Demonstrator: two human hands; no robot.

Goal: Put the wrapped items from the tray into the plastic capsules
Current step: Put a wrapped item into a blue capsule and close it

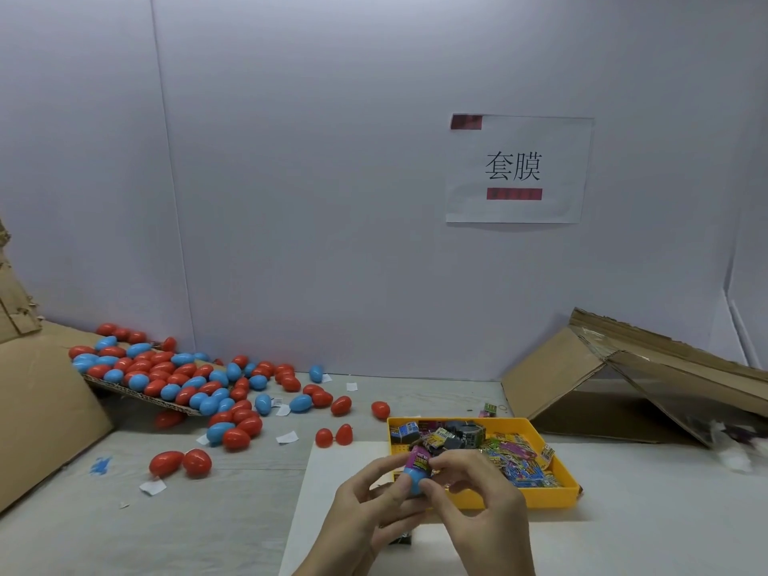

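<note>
A blue capsule half [413,481] sits between my two hands in front of the yellow tray [519,497]. My left hand [365,507] grips the blue half from the left. My right hand [473,500] pinches a purple wrapped item [419,461] that sticks out of the top of the blue half. The tray holds several colourful wrapped items [515,461]. A pile of red and blue capsules [183,380] spreads over the table at the left.
A cardboard flap [137,392] carries part of the capsule pile. A collapsed cardboard box [648,380] lies at the right. Loose red capsules [180,462] and white paper scraps [286,437] dot the table. A white sheet [328,476] lies under my hands. A small dark item [401,539] shows below my left hand.
</note>
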